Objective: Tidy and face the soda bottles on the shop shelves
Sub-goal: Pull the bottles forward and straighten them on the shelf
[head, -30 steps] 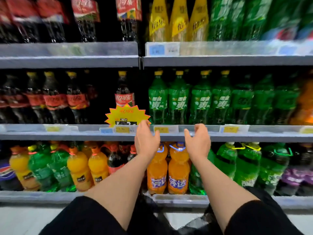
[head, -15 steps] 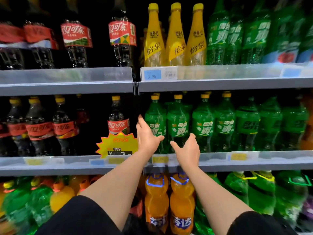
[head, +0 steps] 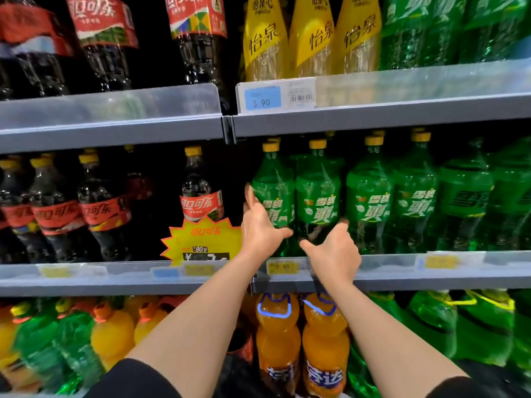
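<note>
Green soda bottles with yellow caps stand in a row on the right half of the middle shelf (head: 431,271). My left hand (head: 260,228) wraps the lower part of the leftmost green bottle (head: 274,182), with fingers on its left side and the thumb across its front. My right hand (head: 334,254) cups the base of the second green bottle (head: 317,196), thumb on the left and fingers on the right. Both bottles stand upright with their labels facing me. Further green bottles (head: 370,202) continue to the right.
Dark cola bottles (head: 201,196) fill the left half of the middle shelf, behind a yellow star price sign (head: 201,239). Orange soda bottles (head: 277,340) stand below my arms. The upper shelf (head: 402,110) holds yellow-labelled bottles (head: 264,38), cola and more green bottles.
My view has risen from the bottom shelf to the middle one. Both hands moved up and forward over the shelf edge and closed around the two leftmost green bottles.
</note>
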Action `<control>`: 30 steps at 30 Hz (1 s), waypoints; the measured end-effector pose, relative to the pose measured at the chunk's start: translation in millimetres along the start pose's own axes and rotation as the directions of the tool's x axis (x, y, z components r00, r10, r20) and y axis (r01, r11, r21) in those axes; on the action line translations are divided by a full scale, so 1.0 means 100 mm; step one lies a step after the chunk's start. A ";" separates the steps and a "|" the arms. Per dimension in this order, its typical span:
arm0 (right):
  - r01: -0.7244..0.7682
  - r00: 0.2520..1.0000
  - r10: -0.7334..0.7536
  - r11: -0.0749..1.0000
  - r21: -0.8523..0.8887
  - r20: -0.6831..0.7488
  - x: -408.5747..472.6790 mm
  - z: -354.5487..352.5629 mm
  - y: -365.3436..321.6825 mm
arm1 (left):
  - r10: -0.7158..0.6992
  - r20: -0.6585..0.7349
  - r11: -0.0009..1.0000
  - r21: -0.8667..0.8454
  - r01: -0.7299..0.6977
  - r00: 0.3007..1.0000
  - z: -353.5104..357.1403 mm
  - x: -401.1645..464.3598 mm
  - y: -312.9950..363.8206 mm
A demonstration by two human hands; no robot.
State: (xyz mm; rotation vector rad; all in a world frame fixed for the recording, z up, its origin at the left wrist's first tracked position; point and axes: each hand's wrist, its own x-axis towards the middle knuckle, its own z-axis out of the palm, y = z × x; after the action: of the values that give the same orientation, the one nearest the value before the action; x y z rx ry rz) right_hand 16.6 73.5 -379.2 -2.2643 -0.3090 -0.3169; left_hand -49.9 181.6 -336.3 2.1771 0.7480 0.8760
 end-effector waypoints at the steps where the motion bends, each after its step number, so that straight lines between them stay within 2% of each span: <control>1: 0.001 1.000 -0.001 1.000 0.001 -0.004 0.00 0.00 0.00 | 0.001 -0.009 1.000 0.013 -0.001 1.000 0.00 -0.01 0.01; 12: 0.063 0.998 -0.064 0.997 0.045 0.011 0.02 0.03 0.08 | -0.047 -0.111 0.998 0.046 0.053 0.993 0.06 -0.09 0.12; 17: 0.229 0.972 -0.235 0.943 0.242 -0.004 -0.12 -0.08 0.27 | 0.005 -0.217 1.000 0.019 -0.001 0.976 0.13 -0.32 0.16; 19: 0.318 0.947 -0.289 0.900 0.299 -0.139 -0.15 -0.13 0.45 | 0.147 -0.371 0.989 0.042 -0.142 0.917 0.24 -0.46 0.17; 21: 0.360 0.904 -0.270 0.898 0.252 -0.331 -0.10 -0.20 0.70 | 0.304 -0.519 0.948 0.083 -0.307 0.799 0.41 -0.59 0.21; 22: 0.348 0.885 -0.236 0.908 0.234 -0.401 -0.04 -0.26 0.81 | 0.362 -0.546 0.923 0.098 -0.372 0.755 0.52 -0.64 0.24; 23: 0.318 0.875 -0.193 0.920 0.227 -0.444 0.03 -0.33 0.91 | 0.405 -0.538 0.900 0.089 -0.427 0.740 0.63 -0.68 0.27; 26: 0.168 0.892 -0.043 0.956 0.241 -0.449 0.30 -0.57 1.09 | 0.429 -0.376 0.877 -0.046 -0.479 0.822 0.94 -0.79 0.43; 28: 0.090 0.915 0.006 0.972 0.219 -0.402 0.45 -0.66 1.16 | 0.377 -0.276 0.907 -0.082 -0.413 0.884 1.13 -0.84 0.52; 30: 0.053 0.929 0.008 0.987 0.153 -0.371 0.54 -0.68 1.22 | 0.293 -0.234 0.950 -0.038 -0.310 0.927 1.27 -0.88 0.60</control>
State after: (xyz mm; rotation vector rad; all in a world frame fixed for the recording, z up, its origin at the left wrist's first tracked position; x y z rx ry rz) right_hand 97.7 -49.9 -402.8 -1.9927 -0.1554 -0.6967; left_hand 6.7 37.7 -394.0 2.1822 0.4793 1.3063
